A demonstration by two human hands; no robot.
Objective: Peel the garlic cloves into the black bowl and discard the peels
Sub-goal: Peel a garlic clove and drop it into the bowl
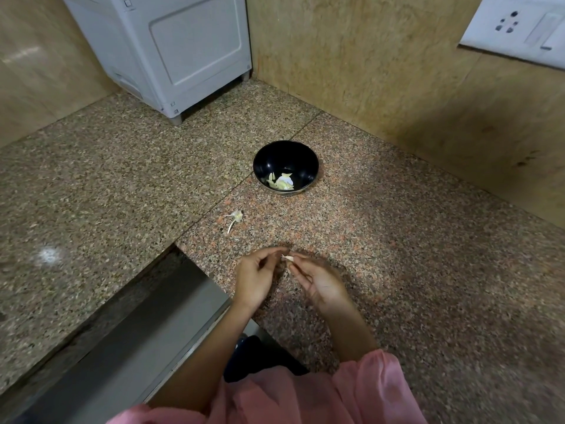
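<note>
1. A small pale garlic clove (286,258) is held above the table (412,246), near its front edge, between the tips of both hands.
2. The clove is pinched by the right hand (321,283): its thumb and fingers (298,261) are curled and closed on the clove's right end, with the palm turned upward.
3. The left hand (255,281) is seen with its fingers curled and its fingertips brought to the clove's left end. Whether the clove or its skin is actually gripped by them cannot be told, since the contact is too small to make out.
4. The black bowl (287,154) is set upright on the table, well apart from the hands and farther from the person, toward the corner of the walls.
5. Several pale garlic pieces (282,182) are gathered at the bottom of the bowl. Peeled cloves cannot be told apart from skins there.
6. A loose scrap of peel (234,218) is left lying on the table between the bowl and the hands, to the left of both, touching neither.
7. A white appliance (171,50) is stood on the table at the back left.
8. A white socket plate (516,26) is fixed to the wall at the upper right.
9. Pink sleeves (367,390) are worn on both arms.
</note>
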